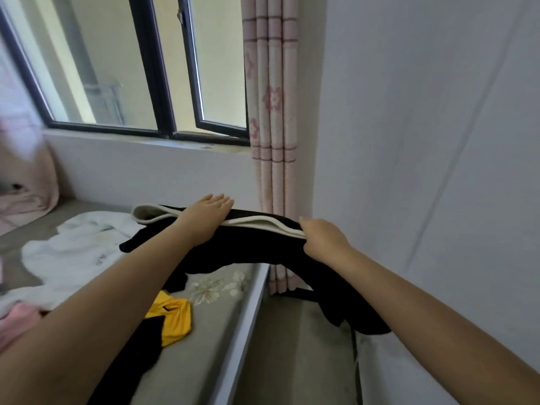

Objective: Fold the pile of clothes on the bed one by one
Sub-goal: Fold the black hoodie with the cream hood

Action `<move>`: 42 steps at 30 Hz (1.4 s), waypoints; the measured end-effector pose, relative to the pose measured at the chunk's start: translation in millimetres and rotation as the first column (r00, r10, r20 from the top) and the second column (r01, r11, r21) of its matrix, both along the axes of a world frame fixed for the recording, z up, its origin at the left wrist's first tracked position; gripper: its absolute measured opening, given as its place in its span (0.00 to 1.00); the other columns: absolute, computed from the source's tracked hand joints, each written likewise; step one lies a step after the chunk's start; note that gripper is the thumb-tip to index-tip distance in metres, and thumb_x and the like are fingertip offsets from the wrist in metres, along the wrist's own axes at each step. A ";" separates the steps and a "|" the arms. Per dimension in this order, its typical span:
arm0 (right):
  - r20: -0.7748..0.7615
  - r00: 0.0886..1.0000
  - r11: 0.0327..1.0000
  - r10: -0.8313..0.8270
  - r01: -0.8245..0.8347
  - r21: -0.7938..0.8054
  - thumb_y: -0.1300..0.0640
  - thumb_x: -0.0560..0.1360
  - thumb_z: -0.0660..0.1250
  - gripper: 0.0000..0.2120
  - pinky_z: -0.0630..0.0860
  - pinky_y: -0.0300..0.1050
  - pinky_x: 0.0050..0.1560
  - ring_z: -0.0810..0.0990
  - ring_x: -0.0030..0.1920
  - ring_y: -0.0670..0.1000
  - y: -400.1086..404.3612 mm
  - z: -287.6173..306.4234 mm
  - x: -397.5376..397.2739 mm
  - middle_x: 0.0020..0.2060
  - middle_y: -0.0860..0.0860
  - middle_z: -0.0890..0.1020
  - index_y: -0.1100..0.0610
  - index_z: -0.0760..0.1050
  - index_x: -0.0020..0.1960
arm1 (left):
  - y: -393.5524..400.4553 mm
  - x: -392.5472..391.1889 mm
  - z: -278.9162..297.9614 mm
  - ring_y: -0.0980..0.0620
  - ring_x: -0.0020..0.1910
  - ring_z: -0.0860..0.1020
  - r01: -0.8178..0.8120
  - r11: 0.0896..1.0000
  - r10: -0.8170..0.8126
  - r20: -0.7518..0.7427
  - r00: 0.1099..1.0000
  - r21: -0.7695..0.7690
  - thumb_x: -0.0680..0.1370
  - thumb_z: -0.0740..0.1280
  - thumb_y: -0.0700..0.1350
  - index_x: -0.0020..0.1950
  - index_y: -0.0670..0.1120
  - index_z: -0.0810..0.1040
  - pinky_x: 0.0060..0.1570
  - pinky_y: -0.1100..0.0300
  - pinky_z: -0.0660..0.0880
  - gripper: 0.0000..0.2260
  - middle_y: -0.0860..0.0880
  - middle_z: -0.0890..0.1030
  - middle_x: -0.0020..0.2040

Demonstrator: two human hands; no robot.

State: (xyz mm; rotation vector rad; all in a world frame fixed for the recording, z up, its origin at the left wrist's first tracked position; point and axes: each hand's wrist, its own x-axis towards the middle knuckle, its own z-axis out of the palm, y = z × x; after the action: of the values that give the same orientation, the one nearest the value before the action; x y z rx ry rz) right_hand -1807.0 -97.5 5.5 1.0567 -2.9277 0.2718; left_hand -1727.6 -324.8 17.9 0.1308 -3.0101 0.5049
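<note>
The black garment with a white lining hangs in the air above the bed; the right hand pinches its edge, fingers closed on the cloth; the left hand lies flat and open across its top; white and yellow clothes lie on the bed below.

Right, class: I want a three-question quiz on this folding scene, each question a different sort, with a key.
1. True or false: the right hand grips the black garment.
2. Which colour lines the black garment: A white, B red, C green?
3. Fill in: the left hand lies ____ on the garment, fingers straight.

Key: 1 true. 2 A. 3 flat.
</note>
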 end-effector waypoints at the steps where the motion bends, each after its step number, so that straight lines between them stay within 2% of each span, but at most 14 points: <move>1: -0.011 0.999 0.999 0.032 -0.032 -0.027 0.69 0.73 0.57 0.18 0.70 0.46 0.50 0.73 0.58 0.59 -20.9 -5.6 -20.4 0.60 0.60 0.73 0.62 0.66 0.63 | -17.0 -13.9 -4.1 0.50 0.75 0.49 -0.041 0.999 0.041 -0.004 0.999 -0.016 0.80 0.51 0.36 0.75 0.41 0.45 0.71 0.60 0.43 0.25 0.44 0.49 0.76; 5: -0.091 0.987 0.985 0.134 -0.143 -0.094 0.72 0.72 0.55 0.23 0.67 0.47 0.58 0.66 0.65 0.56 -104.8 -30.5 -107.8 0.66 0.58 0.68 0.64 0.62 0.67 | -88.8 -83.6 -21.2 0.50 0.75 0.47 -0.143 0.989 0.142 -0.022 0.990 -0.047 0.79 0.50 0.35 0.75 0.40 0.43 0.71 0.59 0.42 0.26 0.44 0.48 0.76; 7: -0.152 0.972 0.978 0.180 -0.194 -0.083 0.71 0.73 0.55 0.25 0.60 0.44 0.66 0.62 0.69 0.55 -143.1 -40.8 -149.9 0.69 0.57 0.64 0.64 0.59 0.70 | -124.0 -120.2 -27.1 0.50 0.75 0.47 -0.172 0.984 0.172 -0.010 0.985 -0.053 0.79 0.49 0.35 0.75 0.40 0.43 0.71 0.59 0.42 0.26 0.44 0.48 0.76; 11: -0.204 0.946 0.963 0.252 -0.266 -0.048 0.71 0.73 0.54 0.27 0.54 0.43 0.70 0.60 0.71 0.53 -220.3 -57.3 -227.5 0.71 0.58 0.62 0.64 0.56 0.71 | -193.0 -185.9 -39.4 0.50 0.75 0.46 -0.240 0.970 0.241 0.007 0.971 -0.021 0.80 0.49 0.35 0.75 0.40 0.43 0.71 0.59 0.42 0.25 0.44 0.47 0.76; 15: -0.141 0.945 0.956 0.295 -0.293 0.029 0.69 0.76 0.53 0.28 0.45 0.44 0.73 0.52 0.74 0.56 -281.0 -82.6 -274.8 0.74 0.61 0.53 0.67 0.47 0.73 | -243.2 -224.8 -58.9 0.49 0.75 0.46 -0.309 0.951 0.310 0.076 0.948 -0.030 0.79 0.49 0.35 0.75 0.40 0.42 0.72 0.58 0.41 0.26 0.43 0.47 0.76; 18: -0.085 0.942 0.945 0.326 -0.320 0.072 0.68 0.77 0.52 0.27 0.45 0.45 0.73 0.52 0.74 0.57 -325.7 -108.9 -302.2 0.73 0.63 0.53 0.67 0.46 0.73 | -282.7 -247.6 -85.7 0.48 0.75 0.46 -0.365 0.931 0.365 0.135 0.921 -0.023 0.80 0.49 0.36 0.75 0.39 0.42 0.72 0.58 0.41 0.25 0.43 0.47 0.76; 24: 0.086 0.922 0.918 0.378 -0.385 0.091 0.68 0.77 0.53 0.26 0.49 0.44 0.73 0.54 0.74 0.56 -403.8 -168.9 -373.6 0.73 0.60 0.56 0.66 0.49 0.73 | -357.4 -316.6 -147.4 0.48 0.75 0.46 -0.409 0.912 0.388 0.273 0.880 0.019 0.80 0.47 0.37 0.75 0.39 0.43 0.72 0.57 0.41 0.24 0.43 0.46 0.76; 29: 0.132 0.945 0.943 0.299 -0.314 0.112 0.67 0.77 0.55 0.26 0.55 0.45 0.72 0.56 0.73 0.56 -441.7 -206.5 -433.7 0.73 0.60 0.57 0.65 0.50 0.73 | -406.4 -396.2 -187.5 0.49 0.75 0.46 -0.397 0.914 0.358 0.292 0.887 0.084 0.80 0.50 0.36 0.75 0.41 0.43 0.71 0.58 0.40 0.25 0.44 0.47 0.76; 31: 0.140 0.929 0.924 0.344 -0.361 0.128 0.68 0.74 0.62 0.28 0.62 0.50 0.69 0.62 0.71 0.61 -449.8 -231.6 -441.2 0.70 0.65 0.62 0.69 0.56 0.71 | -419.9 -415.0 -217.7 0.49 0.75 0.46 -0.423 0.900 0.379 0.291 0.879 0.106 0.79 0.52 0.36 0.75 0.42 0.44 0.72 0.57 0.40 0.27 0.45 0.48 0.76; 34: 0.119 0.908 0.900 0.402 -0.415 0.135 0.64 0.58 0.78 0.33 0.76 0.59 0.53 0.77 0.58 0.64 -459.3 -298.9 -434.8 0.58 0.65 0.77 0.69 0.73 0.61 | -424.3 -418.0 -295.9 0.49 0.75 0.45 -0.466 0.878 0.391 0.395 0.831 0.110 0.79 0.53 0.36 0.75 0.43 0.42 0.72 0.55 0.42 0.28 0.46 0.46 0.77; 35: 0.145 0.901 0.875 0.409 -0.432 0.219 0.58 0.61 0.77 0.35 0.73 0.58 0.58 0.74 0.63 0.61 -460.3 -321.4 -426.9 0.63 0.63 0.74 0.66 0.70 0.65 | -418.7 -412.2 -325.0 0.49 0.75 0.44 -0.477 0.870 0.380 0.451 0.808 0.122 0.79 0.53 0.36 0.75 0.44 0.41 0.72 0.55 0.42 0.29 0.46 0.46 0.77; 37: 0.304 0.856 0.788 0.418 -0.508 0.347 0.48 0.73 0.65 0.37 0.54 0.58 0.71 0.54 0.74 0.58 -460.4 -373.1 -412.9 0.74 0.58 0.54 0.59 0.51 0.74 | -400.2 -395.9 -373.2 0.50 0.75 0.43 -0.502 0.855 0.335 0.600 0.726 0.131 0.78 0.55 0.36 0.75 0.44 0.40 0.72 0.55 0.43 0.31 0.47 0.45 0.77; 38: 0.399 0.817 0.727 0.416 -0.562 0.394 0.44 0.76 0.60 0.38 0.46 0.60 0.72 0.46 0.75 0.57 -458.7 -395.3 -407.5 0.75 0.56 0.45 0.57 0.43 0.75 | -389.7 -386.8 -390.6 0.50 0.75 0.43 -0.517 0.845 0.305 0.673 0.674 0.134 0.78 0.56 0.36 0.75 0.44 0.40 0.72 0.54 0.44 0.32 0.48 0.44 0.77; 42: 0.430 0.790 0.688 0.437 -0.601 0.406 0.37 0.75 0.53 0.40 0.38 0.65 0.69 0.38 0.74 0.57 -454.0 -457.3 -400.1 0.75 0.55 0.38 0.55 0.36 0.74 | -371.6 -359.8 -436.9 0.50 0.75 0.43 -0.597 0.787 0.296 0.752 0.589 0.158 0.79 0.56 0.41 0.75 0.45 0.39 0.72 0.54 0.46 0.31 0.47 0.41 0.76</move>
State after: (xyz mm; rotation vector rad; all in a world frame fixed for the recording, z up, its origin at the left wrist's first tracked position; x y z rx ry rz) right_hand -2207.1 -551.4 -451.7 2.1262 -2.9294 -0.4619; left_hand -2087.4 -696.3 -419.0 1.0071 -3.7897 -0.1170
